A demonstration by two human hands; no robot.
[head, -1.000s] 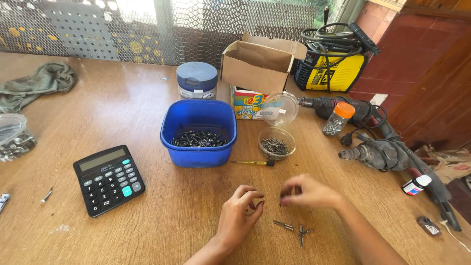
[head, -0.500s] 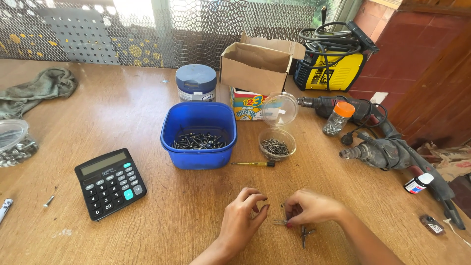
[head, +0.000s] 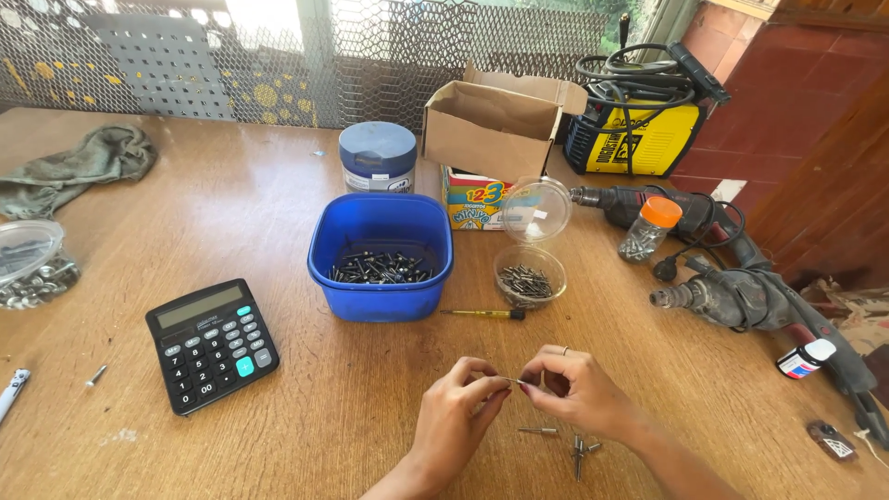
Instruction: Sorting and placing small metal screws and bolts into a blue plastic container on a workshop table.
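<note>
Fingertips (head: 495,387) of the left hand (head: 454,421) and the right hand (head: 579,389) pinch shut on the two ends of one small screw (head: 515,381), held between them just above the wooden table (head: 278,185). Loose screws (head: 569,444) lie on the wood just below the right hand (a few, crossed). Farther off stand a blue tub (head: 381,255), a clear cup (head: 530,276) and a calculator (head: 213,343).

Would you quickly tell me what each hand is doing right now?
Left hand: closed, fingertips pinching one end of a small screw.
Right hand: closed, fingertips pinching the screw's other end.
</note>
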